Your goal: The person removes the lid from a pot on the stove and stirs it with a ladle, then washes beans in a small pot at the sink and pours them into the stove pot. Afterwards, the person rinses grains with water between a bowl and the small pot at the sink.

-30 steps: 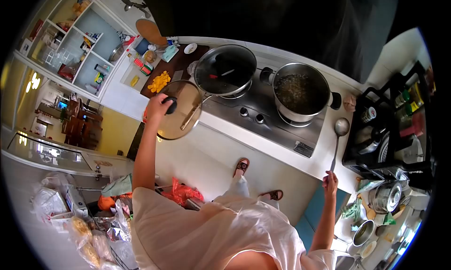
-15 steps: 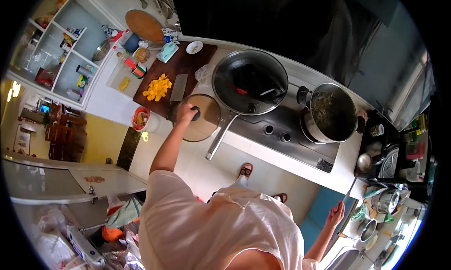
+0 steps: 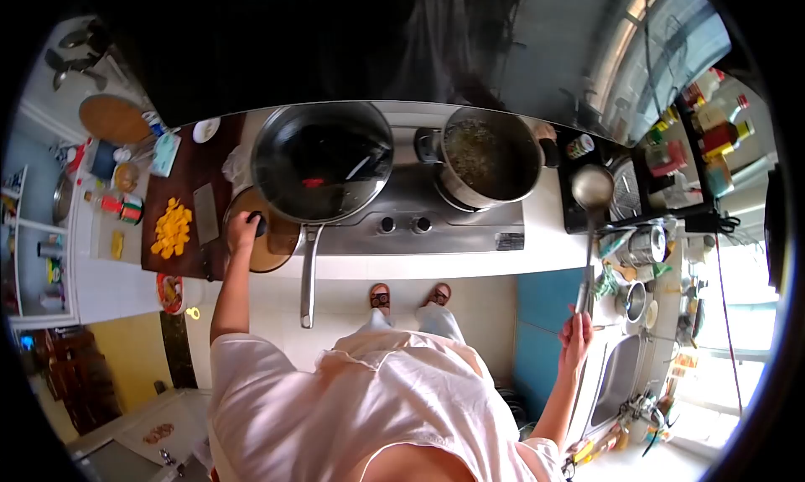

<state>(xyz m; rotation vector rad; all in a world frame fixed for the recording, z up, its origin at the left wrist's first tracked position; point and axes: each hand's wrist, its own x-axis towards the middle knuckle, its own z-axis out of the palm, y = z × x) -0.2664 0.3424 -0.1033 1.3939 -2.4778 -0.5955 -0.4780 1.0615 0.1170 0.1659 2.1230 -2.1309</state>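
Note:
My left hand [image 3: 243, 230] grips the black knob of a glass lid [image 3: 277, 249], which lies partly over the edge of the cutting board, beside the wok. The long-handled wok [image 3: 277, 180] holds a little something red. In my right hand [image 3: 575, 339] is the handle of a metal ladle [image 3: 593, 188], its bowl held up to the right of a pot [image 3: 537, 176]. Dark liquid with bits floating in it fills part of that pot. Chopped yellow pieces [image 3: 172, 228] and a cleaver [image 3: 205, 213] rest on the dark cutting board [image 3: 186, 167].
Both pans stand on a steel gas stove [image 3: 352, 239] under a dark hood [image 3: 335, 54]. At the left are bottles [image 3: 117, 203] and a tub with a red rim [image 3: 170, 293]. A black rack [image 3: 579, 218], more pots and a sink [image 3: 619, 381] line the right side.
The view has turned rightward, so the stove sits further left and more of the sink side shows. The ladle looks raised and more upright. My left hand stays on the lid's knob.

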